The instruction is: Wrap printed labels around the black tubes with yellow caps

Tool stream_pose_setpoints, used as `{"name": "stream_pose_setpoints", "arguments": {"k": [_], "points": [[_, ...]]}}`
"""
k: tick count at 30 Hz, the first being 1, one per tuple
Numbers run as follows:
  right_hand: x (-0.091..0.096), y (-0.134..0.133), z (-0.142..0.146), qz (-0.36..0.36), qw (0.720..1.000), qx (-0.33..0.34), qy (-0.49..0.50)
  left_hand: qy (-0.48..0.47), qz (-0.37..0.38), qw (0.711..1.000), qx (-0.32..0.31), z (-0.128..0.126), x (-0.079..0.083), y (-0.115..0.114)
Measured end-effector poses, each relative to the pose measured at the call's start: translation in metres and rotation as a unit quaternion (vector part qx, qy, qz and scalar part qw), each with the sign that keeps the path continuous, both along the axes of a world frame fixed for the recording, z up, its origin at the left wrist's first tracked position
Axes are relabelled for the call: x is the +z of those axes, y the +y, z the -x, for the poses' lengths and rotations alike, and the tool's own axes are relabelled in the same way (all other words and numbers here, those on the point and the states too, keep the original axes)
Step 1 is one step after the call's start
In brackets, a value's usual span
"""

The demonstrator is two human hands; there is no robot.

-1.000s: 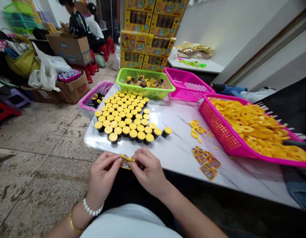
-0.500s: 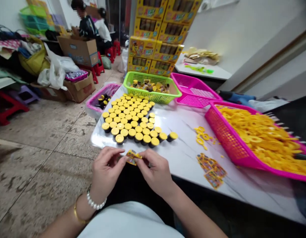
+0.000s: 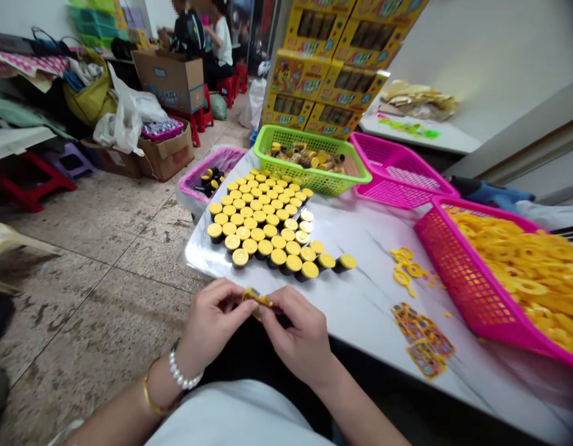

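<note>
My left hand (image 3: 218, 325) pinches a small printed yellow sticker (image 3: 251, 295) between thumb and fingers, just over the table's front edge. Closed beside it, my right hand (image 3: 298, 328) grips a slim yellow plastic piece (image 3: 264, 301) that touches the sticker. Fingertips hide much of both items. Beyond my hands stand several dark tubs with yellow caps (image 3: 270, 231), packed in close rows. More printed stickers (image 3: 423, 341) lie in an overlapping pile to the right. Behind them are a few loose yellow plastic rings with handles (image 3: 407, 266).
A pink basket (image 3: 463, 272) heaped with yellow rings stands at the right. A green basket (image 3: 314, 179) and another pink basket (image 3: 398, 173) sit at the back, before stacked yellow boxes (image 3: 332, 74). A lined pink bin (image 3: 188, 186) adjoins the table's left edge. Two people sit in the background.
The view has swung left, so the scene sits further right. The sticker has tilted and shows less of its printed face. Both hands keep their hold close together.
</note>
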State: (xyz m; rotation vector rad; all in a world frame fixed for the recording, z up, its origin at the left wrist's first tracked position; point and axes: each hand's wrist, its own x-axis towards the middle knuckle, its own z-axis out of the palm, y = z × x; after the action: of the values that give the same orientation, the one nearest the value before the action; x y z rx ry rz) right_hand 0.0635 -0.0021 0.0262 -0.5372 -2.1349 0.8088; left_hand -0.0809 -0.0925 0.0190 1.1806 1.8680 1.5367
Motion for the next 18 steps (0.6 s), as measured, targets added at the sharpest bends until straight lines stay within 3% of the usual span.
{"name": "stream_pose_setpoints", "arguments": {"k": [6,13,18], "points": [[-0.007,0.005,0.001,-0.022,0.999,0.03,-0.027,0.002,-0.012,1.0,-0.025,0.007,-0.006,0.005],[-0.009,0.006,-0.004,0.036,0.999,0.006,-0.037,-0.003,-0.074,0.997,0.018,-0.008,-0.005,0.0],[-0.015,0.001,-0.002,0.069,0.997,0.009,-0.045,-0.058,-0.039,0.997,0.017,-0.009,-0.004,-0.004]]}}
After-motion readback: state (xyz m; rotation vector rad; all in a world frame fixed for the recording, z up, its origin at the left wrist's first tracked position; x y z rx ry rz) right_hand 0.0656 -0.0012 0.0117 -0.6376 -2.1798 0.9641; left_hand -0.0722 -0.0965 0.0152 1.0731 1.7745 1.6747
